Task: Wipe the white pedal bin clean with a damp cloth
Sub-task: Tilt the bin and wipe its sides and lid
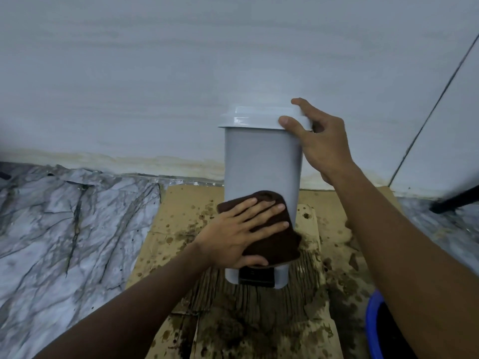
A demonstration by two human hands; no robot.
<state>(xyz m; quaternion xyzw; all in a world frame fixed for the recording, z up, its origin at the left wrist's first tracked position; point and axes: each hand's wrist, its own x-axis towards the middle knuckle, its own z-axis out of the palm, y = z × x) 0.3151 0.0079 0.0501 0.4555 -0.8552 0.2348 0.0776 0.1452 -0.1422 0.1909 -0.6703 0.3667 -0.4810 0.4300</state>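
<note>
The white pedal bin (pixel 261 161) stands upright on wet cardboard close to the wall, its lid (pixel 248 119) closed and its black pedal (pixel 256 277) at the base facing me. My left hand (pixel 241 233) lies flat with fingers spread on a dark brown cloth (pixel 274 244), pressing it against the bin's lower front. My right hand (pixel 318 141) grips the right edge of the lid and the upper right side of the bin.
Wet, stained cardboard (pixel 181 203) covers the floor under the bin. Marble-patterned flooring (pixel 64 229) lies to the left. A blue bucket rim (pixel 373 325) shows at the lower right. A black leg (pixel 453 200) stands at the right near the wall.
</note>
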